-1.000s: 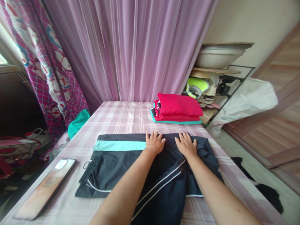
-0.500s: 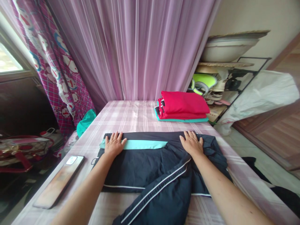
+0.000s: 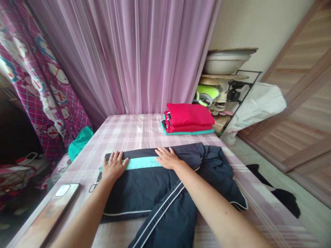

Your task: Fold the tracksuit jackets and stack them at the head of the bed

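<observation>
A dark navy jacket (image 3: 134,189) with a mint-green band and white piping lies partly folded on the table. One sleeve with two white stripes stretches across it toward me. My left hand (image 3: 113,166) rests flat on the jacket's far left corner, fingers spread over the green band. Flat on the far edge near the middle lies my right hand (image 3: 167,157), fingers apart, at the right part of the green band. Neither hand grips the cloth. The jacket's right end is bunched and creased.
A stack of folded red and teal clothes (image 3: 190,119) sits at the table's far right. A phone (image 3: 51,217) lies at the left edge. Teal cloth (image 3: 80,143) hangs beside the table's left side. Behind stand a purple curtain (image 3: 144,58) and a rack (image 3: 244,89) with basins and shoes.
My right hand has slid left along the jacket's far edge, closer to my left hand. The left hand stays on its corner. The view has turned somewhat to the right.
</observation>
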